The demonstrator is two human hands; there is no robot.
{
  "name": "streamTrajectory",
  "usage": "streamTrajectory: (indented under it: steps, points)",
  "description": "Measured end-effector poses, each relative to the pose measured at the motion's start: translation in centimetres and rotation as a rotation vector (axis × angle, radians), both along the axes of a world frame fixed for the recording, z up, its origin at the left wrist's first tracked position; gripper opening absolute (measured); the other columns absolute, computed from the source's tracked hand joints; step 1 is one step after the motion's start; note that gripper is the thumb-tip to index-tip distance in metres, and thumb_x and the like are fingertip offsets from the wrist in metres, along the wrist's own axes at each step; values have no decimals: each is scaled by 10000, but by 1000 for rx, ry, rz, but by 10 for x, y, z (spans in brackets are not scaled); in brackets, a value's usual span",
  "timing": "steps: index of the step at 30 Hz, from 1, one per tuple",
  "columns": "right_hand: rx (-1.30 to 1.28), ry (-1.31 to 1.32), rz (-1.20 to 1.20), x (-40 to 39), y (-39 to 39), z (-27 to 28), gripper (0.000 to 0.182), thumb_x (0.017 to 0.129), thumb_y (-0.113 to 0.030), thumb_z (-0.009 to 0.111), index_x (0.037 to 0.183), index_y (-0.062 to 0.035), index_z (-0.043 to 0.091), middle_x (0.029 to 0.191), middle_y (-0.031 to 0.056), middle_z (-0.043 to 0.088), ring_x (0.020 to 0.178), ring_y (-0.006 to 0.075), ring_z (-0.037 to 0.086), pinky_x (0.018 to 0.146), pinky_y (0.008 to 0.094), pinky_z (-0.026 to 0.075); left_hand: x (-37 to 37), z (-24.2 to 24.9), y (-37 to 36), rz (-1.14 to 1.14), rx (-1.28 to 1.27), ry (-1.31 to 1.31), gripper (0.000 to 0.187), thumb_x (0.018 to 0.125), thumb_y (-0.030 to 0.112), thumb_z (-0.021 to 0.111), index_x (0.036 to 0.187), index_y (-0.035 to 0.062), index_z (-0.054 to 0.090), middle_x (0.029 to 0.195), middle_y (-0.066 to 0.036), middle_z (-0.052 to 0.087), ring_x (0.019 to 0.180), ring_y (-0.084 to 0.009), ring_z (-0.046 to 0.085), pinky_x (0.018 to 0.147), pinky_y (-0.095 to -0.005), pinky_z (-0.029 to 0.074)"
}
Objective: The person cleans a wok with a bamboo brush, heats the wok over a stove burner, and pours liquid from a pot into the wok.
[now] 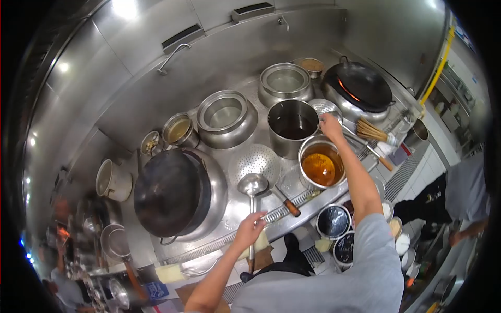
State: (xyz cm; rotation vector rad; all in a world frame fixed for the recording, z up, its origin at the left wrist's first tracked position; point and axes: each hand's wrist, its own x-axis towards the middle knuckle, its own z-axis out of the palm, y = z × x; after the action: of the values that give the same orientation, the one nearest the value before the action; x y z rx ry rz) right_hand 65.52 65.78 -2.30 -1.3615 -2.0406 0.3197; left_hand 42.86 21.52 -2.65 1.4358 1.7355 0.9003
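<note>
My left hand [251,225] grips the long handle of a steel ladle [253,184] whose bowl rests on the steel counter, just below a round perforated strainer [255,160]. My right hand [331,127] reaches far forward and closes on the handle of a metal skimmer [324,107] lying between a tall dark pot [292,127] and the right-hand wok [360,83]. Directly under my right forearm stands a pot of orange liquid [321,167].
A large black wok [169,190] sits in the left burner. Steel pots [225,116] [285,81] and small containers [179,130] line the back. A bamboo brush [373,130] lies at right. Round tubs [333,221] stand below the counter edge. Other people stand at right [464,193] and lower left [57,281].
</note>
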Motion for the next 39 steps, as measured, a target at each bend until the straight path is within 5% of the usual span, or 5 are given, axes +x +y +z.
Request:
streamTrajectory:
  steps: [8,12,15,22,39]
  points:
    - [-397,-226,-3,-13,89,-47,387,851,-304,625,1086,3,619,1131,271,634,1092,421,597,921,501,479,4,-29,233,276,-120,-546,434,943,214,587,1352,121,474,1259,-94,543,1038,-223,593,815,-370,515]
    - [-649,-46,-10,-18,96,-51,332,779,-237,620,1001,9,612,820,191,681,646,303,678,587,438,562,10,-48,298,419,-254,-880,415,920,312,622,1277,159,475,1178,-82,554,989,-212,576,757,-402,528]
    - [-598,64,21,-17,90,-55,279,750,-184,638,960,-2,606,761,165,659,583,255,653,494,407,541,21,-57,332,480,-239,-935,325,926,323,620,1132,125,466,1115,-96,555,986,-243,574,770,-452,518]
    - [-579,167,77,-55,97,-43,192,755,-89,604,903,22,552,801,192,635,591,306,674,441,391,554,18,-73,353,781,-57,-783,206,909,170,614,926,118,415,752,-43,538,626,-144,550,462,-304,457]
    - [-189,-146,338,-189,78,93,83,720,-32,544,758,40,527,675,224,630,527,356,661,465,427,533,-46,0,312,861,-42,-1034,171,932,231,584,845,106,507,702,3,522,594,-113,524,489,-292,451]
